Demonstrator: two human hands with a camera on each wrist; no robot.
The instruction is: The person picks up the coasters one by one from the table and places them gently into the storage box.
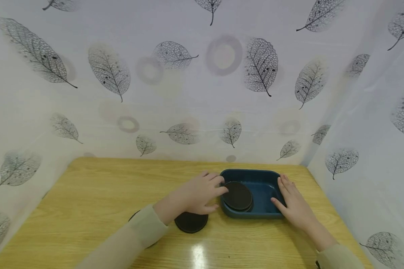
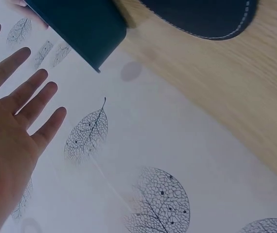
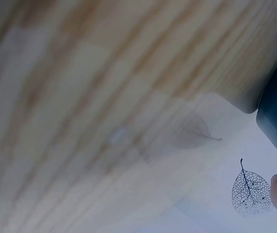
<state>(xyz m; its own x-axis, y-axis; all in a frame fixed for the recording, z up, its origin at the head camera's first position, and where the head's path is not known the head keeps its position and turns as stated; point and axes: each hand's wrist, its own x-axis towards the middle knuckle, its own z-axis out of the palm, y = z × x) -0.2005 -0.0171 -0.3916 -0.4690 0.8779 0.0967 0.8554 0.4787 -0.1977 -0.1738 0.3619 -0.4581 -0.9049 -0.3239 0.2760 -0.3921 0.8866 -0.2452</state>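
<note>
At the right of the table stands a dark blue rectangular tray point(image 1: 266, 215) with rounded corners. Round black coasters point(image 1: 238, 196) lie stacked in its left end. My left hand point(image 1: 200, 192) hovers by the tray's left rim, fingers spread and holding nothing; its palm faces the left wrist view. Below that hand a black coaster point(image 1: 191, 223) lies on the table, partly covered by it; white stitching edges a coaster point(image 2: 211, 19) in the left wrist view. My right hand point(image 1: 294, 203) grips the tray's right end, thumb inside the wall and fingers along the outside.
Another dark round edge point(image 1: 133, 215) shows from behind the left sleeve, mostly hidden. The wooden table point(image 1: 107, 183) meets a pale leaf-patterned sheet point(image 1: 202, 101) at the back and on both sides, close behind the tray.
</note>
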